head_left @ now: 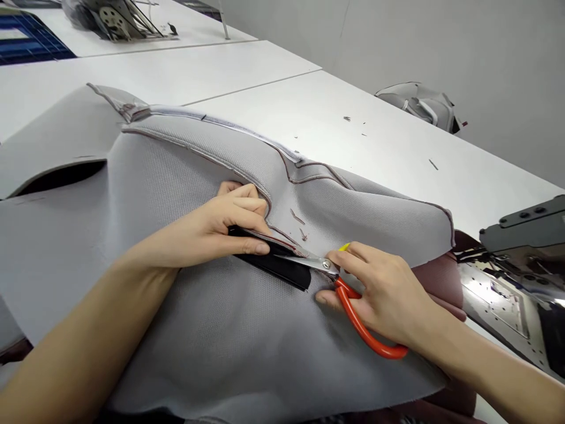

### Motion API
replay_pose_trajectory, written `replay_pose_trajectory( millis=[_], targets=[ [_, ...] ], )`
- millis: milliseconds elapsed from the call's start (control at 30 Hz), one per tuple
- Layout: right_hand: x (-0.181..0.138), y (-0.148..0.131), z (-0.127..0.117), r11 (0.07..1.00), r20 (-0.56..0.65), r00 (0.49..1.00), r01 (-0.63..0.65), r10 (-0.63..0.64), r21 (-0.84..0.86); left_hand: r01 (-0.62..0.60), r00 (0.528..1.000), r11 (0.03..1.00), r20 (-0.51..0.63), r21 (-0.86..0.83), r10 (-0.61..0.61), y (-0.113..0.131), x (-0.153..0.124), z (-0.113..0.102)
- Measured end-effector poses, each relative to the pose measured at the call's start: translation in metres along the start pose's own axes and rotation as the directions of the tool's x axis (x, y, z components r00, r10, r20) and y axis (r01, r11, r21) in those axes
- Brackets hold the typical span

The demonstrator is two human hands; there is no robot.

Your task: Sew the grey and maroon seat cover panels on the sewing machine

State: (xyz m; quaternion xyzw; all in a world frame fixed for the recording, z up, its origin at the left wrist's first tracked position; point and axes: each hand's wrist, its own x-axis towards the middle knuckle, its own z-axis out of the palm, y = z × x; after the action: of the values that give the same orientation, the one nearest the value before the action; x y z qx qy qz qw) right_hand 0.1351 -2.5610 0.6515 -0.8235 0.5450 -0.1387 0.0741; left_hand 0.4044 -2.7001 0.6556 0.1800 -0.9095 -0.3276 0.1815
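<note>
The fingers (pixel 247 207) of the left hand (pixel 212 229) are shut in a pinch. The thumb lies flat below and the other fingers curl on top, and between them they hold the left end of a black strip (pixel 285 270). The fingers (pixel 353 254) of the right hand (pixel 384 291) are closed around the orange handles of the scissors (pixel 353 315), with one finger stretched out near the pin that joins the blades. The blades look almost shut (the tips are hard to see against the strip). The black strip sits in the middle of the frame and runs from the left thumb down and to the right, toward the right hand. The silver blades lie along nearly the same line and point up and left at the left thumb. So the left hand touches the strip, and the right hand meets it only through the blades. The left arm comes up from the lower left corner and rests on the gray fabric (pixel 198 347). The right arm comes in from the lower right corner, with the back of the hand up. The fabric lies over a white table (pixel 375 147), with small thread bits (pixel 296 217) just above the blades. A sewing machine (pixel 521 235) shows at the right edge.
</note>
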Motion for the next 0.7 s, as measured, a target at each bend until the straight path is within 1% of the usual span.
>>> replay_pose_trajectory(
  millis=[100,200,367,467,567,700],
  targets=[
    [0.0,0.001,0.002,0.999,0.001,1.0,0.029,-0.029,0.046,0.011,1.0,1.0,-0.004,-0.007,-0.011,0.0,0.0,0.0],
    [-0.004,0.002,0.004,0.995,-0.029,0.998,0.059,-0.057,0.076,0.006,1.0,1.0,0.0,-0.004,-0.006,0.001,-0.001,0.0],
    [-0.01,0.004,0.005,0.991,-0.067,0.992,0.109,-0.103,0.079,0.008,1.0,1.0,0.0,-0.005,-0.008,0.001,0.0,0.0],
    [-0.007,0.005,0.003,0.993,-0.073,0.992,0.109,-0.106,0.038,0.013,1.0,1.0,-0.001,-0.005,-0.013,0.0,0.0,0.001],
    [0.002,0.003,-0.001,0.993,-0.067,0.992,0.105,-0.108,-0.045,0.021,1.0,1.0,-0.004,0.003,-0.021,0.0,-0.001,0.001],
    [0.016,-0.001,-0.006,0.988,-0.015,0.995,0.093,-0.096,-0.121,0.037,0.999,0.999,-0.002,0.013,-0.037,0.001,-0.001,0.0]
  ],
)
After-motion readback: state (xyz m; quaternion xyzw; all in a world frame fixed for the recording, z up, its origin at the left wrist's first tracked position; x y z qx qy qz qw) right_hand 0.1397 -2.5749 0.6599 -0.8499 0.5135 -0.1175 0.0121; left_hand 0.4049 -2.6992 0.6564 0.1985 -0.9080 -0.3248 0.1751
